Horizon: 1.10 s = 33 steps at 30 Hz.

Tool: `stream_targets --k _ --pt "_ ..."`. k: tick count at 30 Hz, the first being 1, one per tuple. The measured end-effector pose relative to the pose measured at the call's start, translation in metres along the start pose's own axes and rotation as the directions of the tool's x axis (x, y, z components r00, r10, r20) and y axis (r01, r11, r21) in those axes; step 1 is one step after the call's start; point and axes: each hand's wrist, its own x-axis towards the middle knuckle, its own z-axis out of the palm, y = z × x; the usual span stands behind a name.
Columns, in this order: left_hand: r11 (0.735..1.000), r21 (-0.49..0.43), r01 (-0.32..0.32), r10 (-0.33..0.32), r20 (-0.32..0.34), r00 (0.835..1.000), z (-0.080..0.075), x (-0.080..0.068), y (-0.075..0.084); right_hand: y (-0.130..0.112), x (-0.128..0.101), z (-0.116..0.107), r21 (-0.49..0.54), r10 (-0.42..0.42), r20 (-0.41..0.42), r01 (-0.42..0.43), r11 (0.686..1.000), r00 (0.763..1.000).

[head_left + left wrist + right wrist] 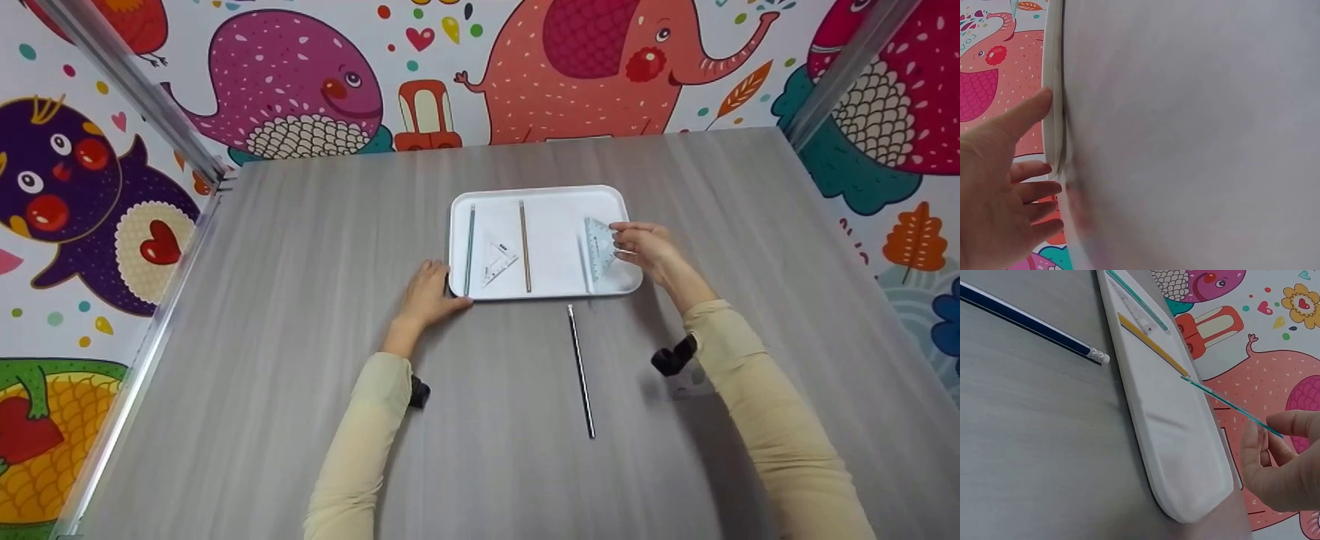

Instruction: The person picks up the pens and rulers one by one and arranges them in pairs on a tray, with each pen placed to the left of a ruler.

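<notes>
My right hand (646,247) pinches a clear, bluish set square (598,247) by its right side. In the right wrist view this set square (1230,404) is seen edge-on, tilted above the white tray (559,247). The tray's near left corner is touched by my left hand (429,294), thumb along the front rim and fingers at the left side; these fingers look fairly straight in the left wrist view. Inside the tray lie a green pencil (470,251), a small clear set square (499,264) and a yellow-brown pencil (525,247).
A dark striped pencil (580,371) with a white eraser end lies on the grey table (300,300) in front of the tray. Walls with cartoon animals (592,67) stand behind and at both sides, with metal posts (142,90) at the corners.
</notes>
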Motion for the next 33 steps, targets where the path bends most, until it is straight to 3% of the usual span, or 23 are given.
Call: stream_targets --k 12,21,33 --pt "1.0 0.021 0.02 -0.02 0.007 1.0 -0.002 -0.002 0.002 0.007 0.019 0.033 -0.048 -0.033 -0.064 0.03 0.998 0.997" --pt "1.0 0.013 0.014 -0.015 0.005 1.0 -0.001 -0.002 0.002 0.026 0.033 0.047 -0.001 -0.053 -0.137 0.053 0.999 0.989" --pt "1.0 0.016 0.002 -0.002 0.004 1.0 0.0 0.001 0.002 0.038 0.04 0.059 0.081 -0.082 -0.106 0.091 0.993 0.991"
